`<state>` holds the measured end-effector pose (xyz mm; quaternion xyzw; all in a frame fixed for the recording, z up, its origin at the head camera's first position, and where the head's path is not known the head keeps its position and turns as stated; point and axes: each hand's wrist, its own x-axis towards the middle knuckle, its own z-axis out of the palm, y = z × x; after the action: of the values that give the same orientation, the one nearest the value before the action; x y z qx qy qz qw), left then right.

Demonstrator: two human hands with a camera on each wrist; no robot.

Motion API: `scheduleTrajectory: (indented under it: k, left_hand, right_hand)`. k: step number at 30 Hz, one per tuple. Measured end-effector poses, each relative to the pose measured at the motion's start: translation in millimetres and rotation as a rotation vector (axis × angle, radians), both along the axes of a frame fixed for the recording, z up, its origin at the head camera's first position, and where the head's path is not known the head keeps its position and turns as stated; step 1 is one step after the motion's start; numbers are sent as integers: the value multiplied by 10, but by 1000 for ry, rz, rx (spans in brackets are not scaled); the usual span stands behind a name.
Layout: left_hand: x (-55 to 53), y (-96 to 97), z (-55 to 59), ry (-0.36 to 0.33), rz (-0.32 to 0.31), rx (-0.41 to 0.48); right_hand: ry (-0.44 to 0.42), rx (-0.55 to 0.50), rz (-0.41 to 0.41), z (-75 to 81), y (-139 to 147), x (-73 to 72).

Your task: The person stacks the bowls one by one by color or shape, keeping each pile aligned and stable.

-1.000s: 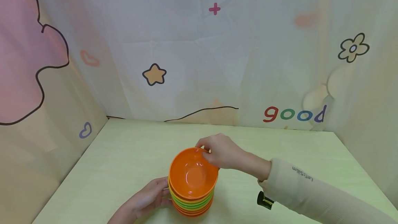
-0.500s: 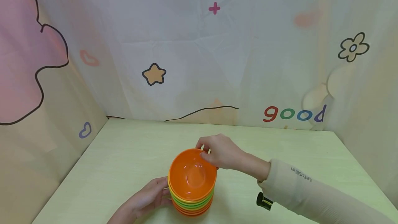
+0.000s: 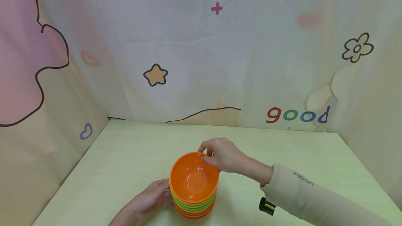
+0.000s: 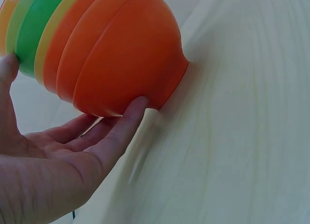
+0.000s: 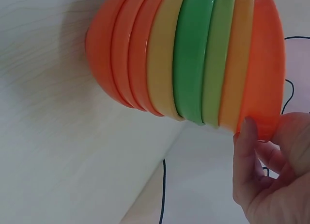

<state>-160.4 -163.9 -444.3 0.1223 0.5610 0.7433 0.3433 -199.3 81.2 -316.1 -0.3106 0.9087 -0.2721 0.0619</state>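
A stack of nested bowls in orange, yellow and green stands upright near the front of the table. Its top orange bowl (image 3: pixel 194 177) faces up in the head view. My right hand (image 3: pixel 224 155) pinches this bowl's far right rim, thumb inside and fingers outside. In the right wrist view the top bowl (image 5: pixel 264 64) sits in the yellow-orange bowl (image 5: pixel 237 64) under it. My left hand (image 3: pixel 152 198) rests against the stack's left side. In the left wrist view its fingertips touch the lowest orange bowl (image 4: pixel 133 59), and the thumb touches a green bowl (image 4: pixel 34 35) higher up.
The pale green table (image 3: pixel 135 149) spreads around the stack. A printed curtain (image 3: pixel 194 62) closes off the back and sides. Below the right sleeve (image 3: pixel 314 191) a small black wrist camera (image 3: pixel 267 206) sticks out.
My right hand and the top orange bowl have come down slightly, a little nearer to me and to the left. The left hand and the lower bowls have stayed put.
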Motion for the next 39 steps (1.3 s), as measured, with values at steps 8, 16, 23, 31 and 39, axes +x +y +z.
scheduleTrajectory:
  k: [8,16,23,31,39]
  left_hand:
    - [0,6,-7,1,15,-11]
    - [6,8,-2,-3,20,-16]
    - [7,12,11,-17,25,-25]
    - [8,26,28,-11,28,-30]
    - [8,14,22,7,8,-11]
  right_hand:
    - [-8,-33,-3,-64,10,-19]
    - [-23,-57,-40,-114,17,-3]
    - [-36,-83,-42,-114,26,4]
    - [-54,-88,-29,-121,43,-6]
    - [-64,-82,-19,-123,47,-7]
